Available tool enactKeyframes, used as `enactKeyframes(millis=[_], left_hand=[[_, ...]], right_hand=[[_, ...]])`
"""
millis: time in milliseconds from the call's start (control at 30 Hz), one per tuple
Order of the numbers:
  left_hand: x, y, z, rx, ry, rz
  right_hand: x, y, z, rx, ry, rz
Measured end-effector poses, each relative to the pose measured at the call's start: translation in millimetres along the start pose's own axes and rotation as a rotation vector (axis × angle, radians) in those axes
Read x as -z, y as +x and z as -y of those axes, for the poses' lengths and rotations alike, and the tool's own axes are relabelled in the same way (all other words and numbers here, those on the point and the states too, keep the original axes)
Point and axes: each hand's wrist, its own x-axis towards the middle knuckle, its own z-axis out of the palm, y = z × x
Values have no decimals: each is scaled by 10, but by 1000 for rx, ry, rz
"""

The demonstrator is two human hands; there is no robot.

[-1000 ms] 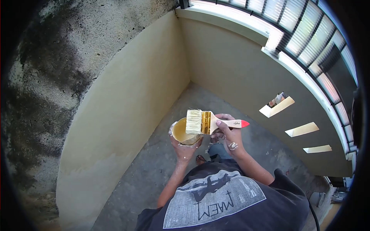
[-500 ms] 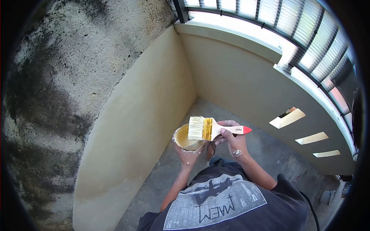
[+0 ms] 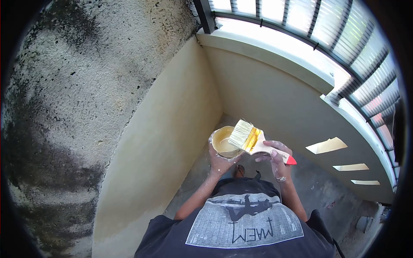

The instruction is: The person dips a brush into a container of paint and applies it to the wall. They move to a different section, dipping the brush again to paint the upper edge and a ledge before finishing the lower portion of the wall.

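My left hand (image 3: 222,162) is wrapped round a small round container (image 3: 223,142) with pale cream stuff inside and smeared on its rim. A wide paint brush (image 3: 258,142) with pale bristles, a yellow band and a wooden handle with a red end is in my right hand (image 3: 277,155), fingers closed on the handle. The bristles point up and left, beside and partly over the container's right rim. White smears mark both hands.
A smooth beige wall (image 3: 159,142) stands on the left below a rough, stained wall (image 3: 86,90). Ahead, another beige wall (image 3: 266,94) has three slots, with metal bars (image 3: 301,32) above. Grey floor (image 3: 309,180) lies below; a grey pipe piece (image 3: 363,223) is at lower right.
The container and brush have shifted right in view. The brush has tilted, its bristles now higher than its handle, and it covers less of the container's opening.
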Motion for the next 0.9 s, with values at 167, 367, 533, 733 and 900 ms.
enactKeyframes(millis=[167,367,533,733,900], left_hand=[[-123,539,50,-50,-48,81],[-171,1136,163,-161,-74,204],[-65,1608,230,-174,-164,259],[195,1968,371,-241,-71,236],[314,2008,541,-137,-82,257]], right_hand=[[69,252,90,25,-108,75],[96,551,232,-6,-64,-61],[-163,925,442,-26,-358,-232],[-247,1242,407,-49,-460,-206],[-220,1428,365,-100,-281,-103]])
